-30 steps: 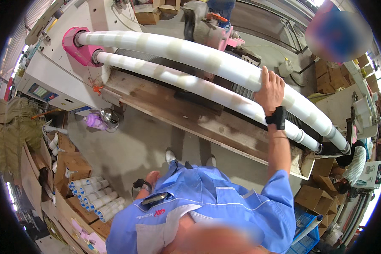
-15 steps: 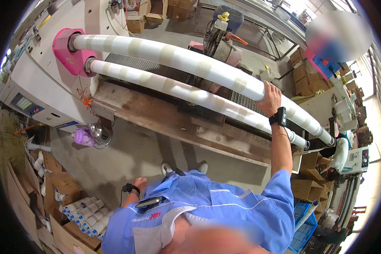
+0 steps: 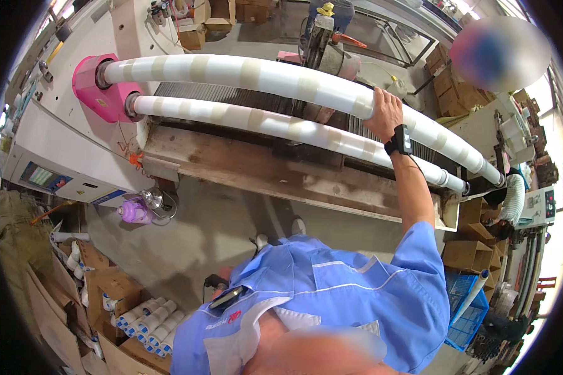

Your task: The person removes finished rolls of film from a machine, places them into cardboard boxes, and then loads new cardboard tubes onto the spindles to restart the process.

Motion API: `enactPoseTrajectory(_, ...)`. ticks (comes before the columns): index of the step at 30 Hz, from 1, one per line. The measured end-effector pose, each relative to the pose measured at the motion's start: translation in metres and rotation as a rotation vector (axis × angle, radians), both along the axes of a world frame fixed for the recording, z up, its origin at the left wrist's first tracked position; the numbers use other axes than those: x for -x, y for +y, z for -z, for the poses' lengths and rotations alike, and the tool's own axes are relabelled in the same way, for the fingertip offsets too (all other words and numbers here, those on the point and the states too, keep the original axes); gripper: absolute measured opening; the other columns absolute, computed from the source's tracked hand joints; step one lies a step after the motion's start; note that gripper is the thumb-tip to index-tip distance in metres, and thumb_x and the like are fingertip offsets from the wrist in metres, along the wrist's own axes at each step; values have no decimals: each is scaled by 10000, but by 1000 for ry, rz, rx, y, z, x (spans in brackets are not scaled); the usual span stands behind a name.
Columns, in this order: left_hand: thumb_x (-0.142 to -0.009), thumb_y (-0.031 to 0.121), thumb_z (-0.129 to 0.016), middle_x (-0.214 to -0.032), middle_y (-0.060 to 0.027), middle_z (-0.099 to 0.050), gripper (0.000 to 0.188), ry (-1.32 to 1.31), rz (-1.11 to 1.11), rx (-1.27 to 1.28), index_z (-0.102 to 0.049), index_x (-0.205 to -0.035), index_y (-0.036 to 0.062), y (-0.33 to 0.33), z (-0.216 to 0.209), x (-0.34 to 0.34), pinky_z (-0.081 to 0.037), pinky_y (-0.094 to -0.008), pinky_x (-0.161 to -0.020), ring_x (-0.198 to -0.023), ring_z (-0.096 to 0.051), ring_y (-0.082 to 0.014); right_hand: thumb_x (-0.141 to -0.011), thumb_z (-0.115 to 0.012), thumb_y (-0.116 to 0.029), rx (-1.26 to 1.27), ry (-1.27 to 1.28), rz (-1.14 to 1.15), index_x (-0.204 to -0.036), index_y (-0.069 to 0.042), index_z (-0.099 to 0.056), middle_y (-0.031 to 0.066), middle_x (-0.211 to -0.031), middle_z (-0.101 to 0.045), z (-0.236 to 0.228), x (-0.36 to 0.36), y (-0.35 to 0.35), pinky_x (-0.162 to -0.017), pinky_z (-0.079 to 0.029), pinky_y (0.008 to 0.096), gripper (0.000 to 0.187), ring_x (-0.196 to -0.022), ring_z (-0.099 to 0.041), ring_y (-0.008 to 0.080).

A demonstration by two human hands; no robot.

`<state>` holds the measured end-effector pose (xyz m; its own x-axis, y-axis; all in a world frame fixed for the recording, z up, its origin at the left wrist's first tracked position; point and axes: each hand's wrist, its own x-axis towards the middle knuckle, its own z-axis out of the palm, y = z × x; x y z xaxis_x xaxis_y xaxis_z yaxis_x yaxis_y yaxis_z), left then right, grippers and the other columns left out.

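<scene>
Roll (image 3: 305, 86): long, white, banded pale beige; mounted lengthwise, left end at pink housing (image 3: 100, 103), beyond thinner parallel roll (image 3: 281, 125).

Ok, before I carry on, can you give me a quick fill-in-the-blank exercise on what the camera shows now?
1. Of the two long white rolls, the right hand touches the one ____ from the person's body.
2. Both rolls meet, at their left ends, a housing coloured ____.
3. The wristband on the right wrist is ____.
4. The blue crate lies on the person's ____ side.

Missing words: farther; pink; black; right.
</scene>
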<state>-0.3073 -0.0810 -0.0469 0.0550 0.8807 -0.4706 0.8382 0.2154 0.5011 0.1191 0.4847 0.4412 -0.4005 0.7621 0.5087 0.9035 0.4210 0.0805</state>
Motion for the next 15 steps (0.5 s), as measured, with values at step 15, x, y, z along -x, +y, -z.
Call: enactPoseTrajectory(15,-872,301,-578,-938,-155,-720,254,64,94,12,-734,-855,102,23,-30,1,-571,-483,-730,-840,-705,-344,-642,-742,-123,-92,26,16,-1280,-57,-497,165,-1244,-583,6,12,-5,-1056,-355,470,686,-1188,-527,358)
